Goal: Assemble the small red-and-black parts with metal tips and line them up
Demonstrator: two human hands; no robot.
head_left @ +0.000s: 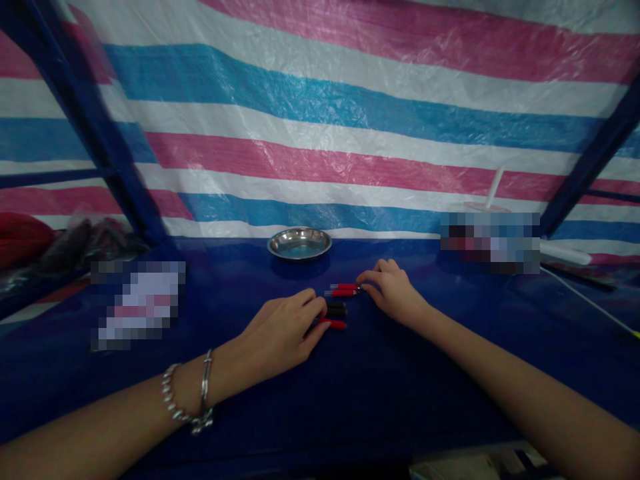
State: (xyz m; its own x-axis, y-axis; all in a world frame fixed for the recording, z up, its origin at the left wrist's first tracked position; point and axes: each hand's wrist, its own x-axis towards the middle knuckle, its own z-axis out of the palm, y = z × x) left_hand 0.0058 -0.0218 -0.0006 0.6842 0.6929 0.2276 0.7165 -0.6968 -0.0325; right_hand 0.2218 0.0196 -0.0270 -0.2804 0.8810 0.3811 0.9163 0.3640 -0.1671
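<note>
My left hand, with a bead bracelet and a bangle on its wrist, lies low over the blue table. Its thumb and fingers close around a small group of pens. Black pens and a red pen stick out to the right of it; their other ends are hidden under the hand. Just beyond lie two red pens side by side, with clear ends pointing left. My right hand pinches their right, metallic ends between thumb and fingers. Its fingertips partly hide those ends.
A shallow round metal dish stands at the table's back edge. To the left lies a blurred-out packet. A blurred-out item and a white cable are at the right. Striped sheeting hangs behind the blue table.
</note>
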